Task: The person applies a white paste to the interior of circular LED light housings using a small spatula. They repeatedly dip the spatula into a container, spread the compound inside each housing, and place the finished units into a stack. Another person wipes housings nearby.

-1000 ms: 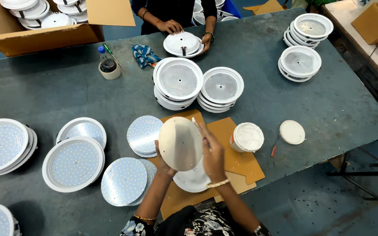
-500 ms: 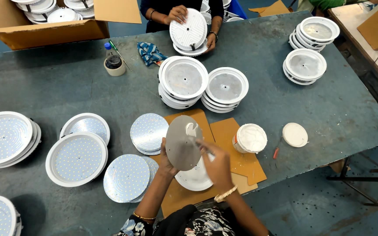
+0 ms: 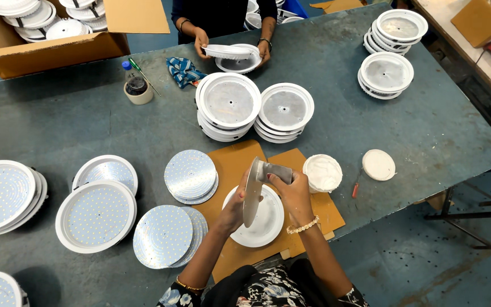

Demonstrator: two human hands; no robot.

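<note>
Our right hand [image 3: 295, 193] has its fingers curled tight around a flat grey tool [image 3: 277, 170], the blade laid roughly level with its tip toward the left, meeting the upper rim of the disc [image 3: 251, 190]. Our left hand [image 3: 235, 206] grips that disc from below and behind, thumb against its near face. The disc stands on edge, almost edge-on to the camera: its long axis runs top to bottom, slightly tilted, and its flat face points left. It hangs just above a white round housing [image 3: 263, 219] lying on brown cardboard [image 3: 231, 162] at the near table edge.

Against the frame a second ago: the disc then showed us its full round face; half a second ago it was partly turned; now only a thin sliver shows. Whether the tool blade actually touches the disc surface we cannot tell from this angle.

Right of the cardboard sits a tub of white paste [image 3: 322, 172], its lid [image 3: 378, 165] further right. Left of our hands lie two stacks of dotted plates [image 3: 190, 175]. Across the table, another person's hands [image 3: 201, 42] now hold a white housing [image 3: 231, 51] flat; earlier it was upright.
</note>
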